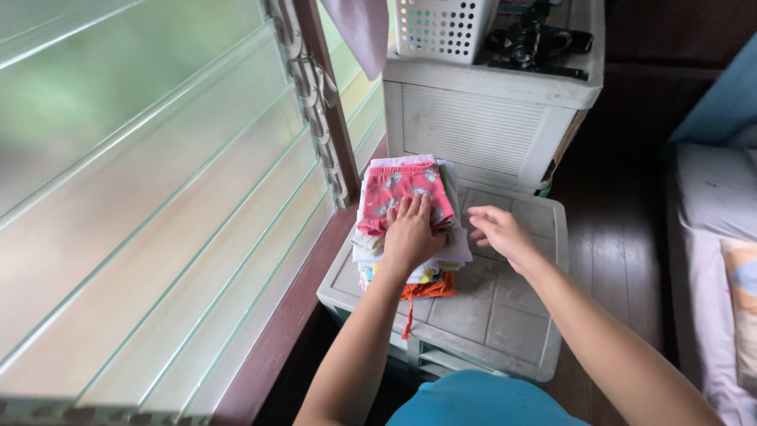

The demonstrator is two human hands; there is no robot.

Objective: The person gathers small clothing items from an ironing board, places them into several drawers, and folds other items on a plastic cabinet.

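Two bare hands at work, head view only. Left hand lies flat, palm down, on a stack of folded clothes; fingers extended and close together, pressing, gripping nothing. Directly under those fingers: the top piece, a pink patterned garment. Below it, pale folded layers; lowest visible, an orange garment near the wrist side, with an orange string hanging over the front edge of the support.

Right hand hovers just beside the stack, on the far side from the window; fingers loosely spread and slightly curled, empty. Cannot tell whether the fingertips touch the stack's edge.

The stack sits on a grey plastic drawer unit serving as the desk, its top moulded in squares.

Beyond the fingers: a taller white plastic cabinet with a ribbed front. On it, a white perforated basket and a black camera-like object.

Left of the left hand: a glass louvre window with a dark red-brown frame. Right of the right hand: dark wooden floor, then a bed with pale sheets.
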